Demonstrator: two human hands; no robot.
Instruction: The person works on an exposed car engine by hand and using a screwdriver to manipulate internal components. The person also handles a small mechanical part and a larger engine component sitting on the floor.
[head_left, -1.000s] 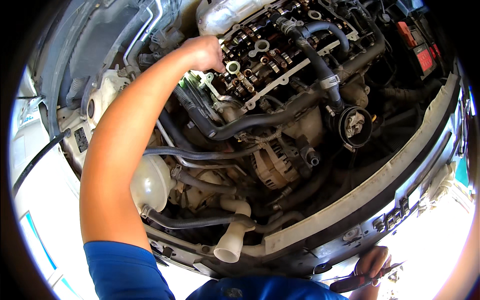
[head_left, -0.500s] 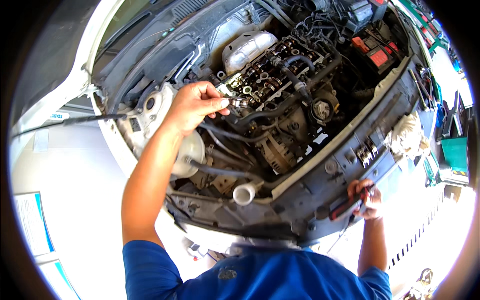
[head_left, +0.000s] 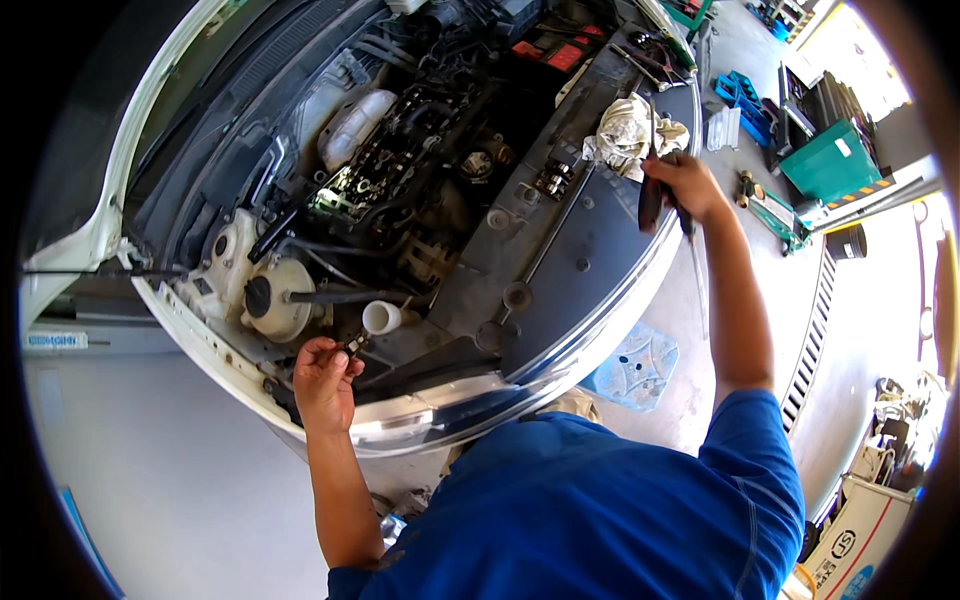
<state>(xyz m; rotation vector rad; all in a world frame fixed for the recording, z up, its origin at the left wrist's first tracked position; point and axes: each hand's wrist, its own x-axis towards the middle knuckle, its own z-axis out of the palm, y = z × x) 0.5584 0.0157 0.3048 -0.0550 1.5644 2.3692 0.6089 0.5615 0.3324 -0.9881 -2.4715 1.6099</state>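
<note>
A small dark metal part [head_left: 354,345] is pinched between the fingertips of the left hand [head_left: 322,380], which is closed on it at the near left edge of the open engine bay [head_left: 600,270], just beside the white open-ended pipe [head_left: 380,317] and below the round white reservoir with a black cap [head_left: 268,300]. What kind of part it is cannot be told at this size. The exposed cylinder head [head_left: 375,170], with its row of dark openings, lies up and to the right of that hand, further into the bay, its long axis running diagonally from lower left to upper right; the left hand is clearly the nearer of the two to it. The right hand [head_left: 683,185] is closed around a dark-handled tool [head_left: 650,200], whose thin shaft [head_left: 697,280] hangs down past the bumper, and it is held at the far right edge of the bay, just beside a crumpled white rag [head_left: 625,135] lying on the grey front panel. The car stands on a pale workshop floor [head_left: 130,480]; a blue mat [head_left: 632,365] lies by the bumper, and green boxes [head_left: 830,160] are seen at the upper right.
</note>
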